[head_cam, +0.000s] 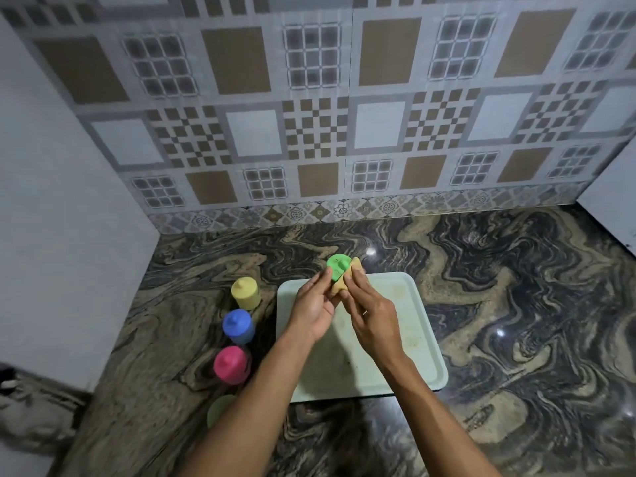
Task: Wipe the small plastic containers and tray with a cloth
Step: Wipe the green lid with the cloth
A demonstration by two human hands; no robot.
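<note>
Grip check: left hand (315,304) curls round the green container (336,266), right hand (370,315) pinches the cloth (344,282) against it, both over the tray's (413,304) far edge. Rub too hard and it could slip, knocking over the yellow container (245,292), blue container (238,326) or pink container (231,364) left of the tray.

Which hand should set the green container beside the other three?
Likely left hand: it grips the green container, and the other containers stand left of the tray; the right hand holds the cloth.

Home kitchen: marbled stone counter (516,287), tiled backsplash (309,115).
</note>
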